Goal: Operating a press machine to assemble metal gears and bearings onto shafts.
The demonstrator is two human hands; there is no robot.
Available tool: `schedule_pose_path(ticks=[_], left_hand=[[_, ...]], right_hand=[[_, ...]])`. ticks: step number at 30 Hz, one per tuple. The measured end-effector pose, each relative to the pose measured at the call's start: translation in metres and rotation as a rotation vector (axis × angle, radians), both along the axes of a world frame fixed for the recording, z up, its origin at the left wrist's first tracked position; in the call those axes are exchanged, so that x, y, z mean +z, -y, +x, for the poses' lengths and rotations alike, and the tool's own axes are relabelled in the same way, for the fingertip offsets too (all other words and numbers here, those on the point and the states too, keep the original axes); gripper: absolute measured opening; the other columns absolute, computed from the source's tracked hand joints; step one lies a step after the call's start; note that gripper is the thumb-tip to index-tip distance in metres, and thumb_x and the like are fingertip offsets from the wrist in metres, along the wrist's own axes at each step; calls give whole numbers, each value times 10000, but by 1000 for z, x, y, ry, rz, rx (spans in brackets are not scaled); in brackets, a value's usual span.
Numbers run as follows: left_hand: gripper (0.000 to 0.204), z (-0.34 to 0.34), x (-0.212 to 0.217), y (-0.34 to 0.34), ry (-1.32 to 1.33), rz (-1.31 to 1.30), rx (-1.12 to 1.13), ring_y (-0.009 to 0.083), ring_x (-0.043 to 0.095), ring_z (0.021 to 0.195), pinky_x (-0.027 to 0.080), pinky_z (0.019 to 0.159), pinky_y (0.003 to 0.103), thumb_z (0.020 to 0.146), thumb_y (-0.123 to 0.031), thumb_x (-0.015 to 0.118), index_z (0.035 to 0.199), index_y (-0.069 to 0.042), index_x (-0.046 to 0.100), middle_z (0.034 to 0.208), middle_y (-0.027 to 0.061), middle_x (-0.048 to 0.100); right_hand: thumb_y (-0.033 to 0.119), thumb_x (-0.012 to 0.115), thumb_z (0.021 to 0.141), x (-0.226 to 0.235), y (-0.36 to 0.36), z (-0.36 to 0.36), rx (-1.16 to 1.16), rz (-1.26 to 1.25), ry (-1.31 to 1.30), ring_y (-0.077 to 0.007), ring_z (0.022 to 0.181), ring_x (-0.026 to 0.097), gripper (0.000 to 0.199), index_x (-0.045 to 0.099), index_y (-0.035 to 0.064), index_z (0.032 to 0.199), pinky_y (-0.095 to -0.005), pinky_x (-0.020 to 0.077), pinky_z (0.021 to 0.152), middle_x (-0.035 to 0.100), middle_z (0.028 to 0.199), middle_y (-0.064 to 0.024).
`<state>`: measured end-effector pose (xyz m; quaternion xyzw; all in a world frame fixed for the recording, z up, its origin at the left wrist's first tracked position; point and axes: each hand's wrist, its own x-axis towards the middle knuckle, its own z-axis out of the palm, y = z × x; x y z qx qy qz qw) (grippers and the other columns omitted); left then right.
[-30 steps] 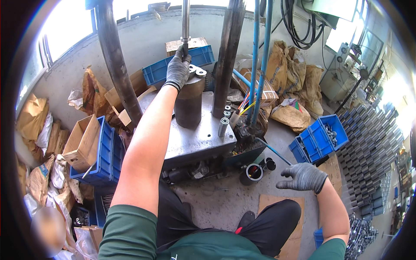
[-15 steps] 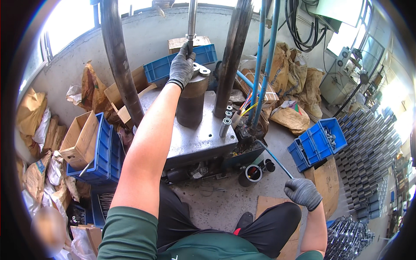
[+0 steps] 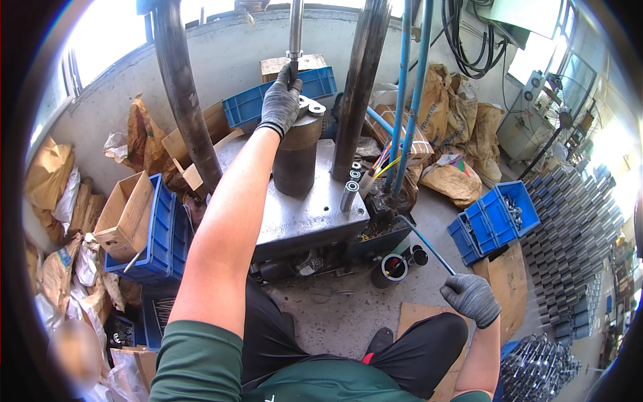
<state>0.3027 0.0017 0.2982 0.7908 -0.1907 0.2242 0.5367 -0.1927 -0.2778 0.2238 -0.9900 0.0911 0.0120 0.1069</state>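
My left hand point(image 3: 281, 106), in a grey glove, reaches to the press with its fingers closed around a dark metal piece point(image 3: 293, 71) just under the bright ram point(image 3: 295, 33). Beside that hand, a light metal part with round eyes point(image 3: 315, 108) rests on top of a thick dark cylinder point(image 3: 295, 164). The cylinder stands on the steel press table point(image 3: 278, 218). Low on the right, my gloved right hand point(image 3: 473, 299) is wrapped round the end of a slim blue lever point(image 3: 430, 246), which runs up to the press's side. The glove hides the lower end of the dark piece.
Two dark posts point(image 3: 184, 94) point(image 3: 362, 87) flank the ram. Short metal bushings point(image 3: 349, 195) stand on the table's right corner. Blue crates point(image 3: 492, 218) are at right, near many stacked metal tubes point(image 3: 569, 234). Cartons point(image 3: 124, 218) and crates sit at left. A dark cup point(image 3: 390, 270) is on the floor.
The view has shifted very slightly. Both hands keep their places and grips, and the lever shows no clear movement.
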Motion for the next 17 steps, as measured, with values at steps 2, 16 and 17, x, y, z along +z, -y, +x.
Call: schedule_pose_path(ticks=[2,16,17], left_hand=[[517,-1,0,0,22,-4,4,312,707,1091,533,948,420,1056,-214,597,1551,-176,454,1227,186,718],[503,-4,2,-1,2,-2,1,286,708,1057,533,942,401,1053,-209,599,1538,-157,472,1185,178,728],[508,-4,2,-2,8,2,-1,286,707,1064,532,949,399,1055,-212,598,1543,-158,465,1203,174,726]], right_hand=[[243,701,875,0,0,0,4,12,26,-361,767,687,182,744,67,896,-439,554,711,684,813,-164],[215,685,816,-3,3,-4,0,22,45,-354,866,723,233,771,103,1002,-448,582,800,737,917,-155],[215,685,816,-4,4,-4,0,23,45,-354,866,723,233,771,103,1002,-448,582,800,737,917,-155]])
